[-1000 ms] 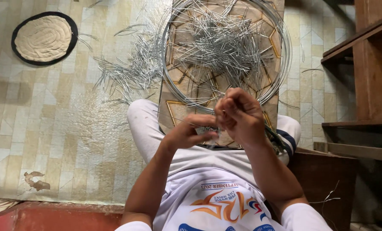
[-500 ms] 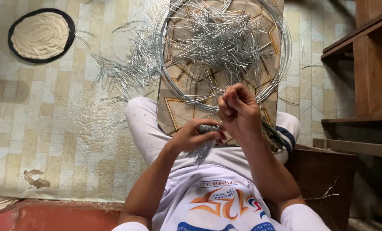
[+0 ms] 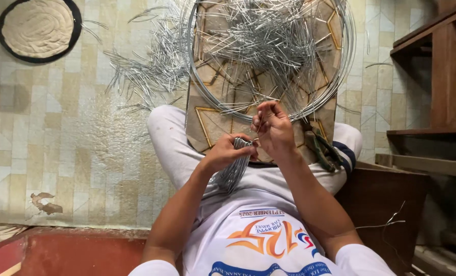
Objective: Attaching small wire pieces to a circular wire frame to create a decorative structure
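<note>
A floor of pale cream and beige patterned tiles [image 3: 59, 133] fills the left, worn and stained near a red-painted concrete edge [image 3: 75, 253]. Far left lies a round cream mat with a black rim [image 3: 38, 28]. Dark brown wooden shelving [image 3: 442, 76] stands at right.

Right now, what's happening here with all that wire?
A seated person is working with short cut lengths of silvery metal wire. The left hand grips a bundle of silvery wire pieces that hangs down over the lap. The right hand pinches a single thin wire piece just above it. A patterned brown board lies across the legs, carrying a large coil of silvery wire and a heap of loose cut wires. More pieces lie scattered on the tiled floor.
</note>
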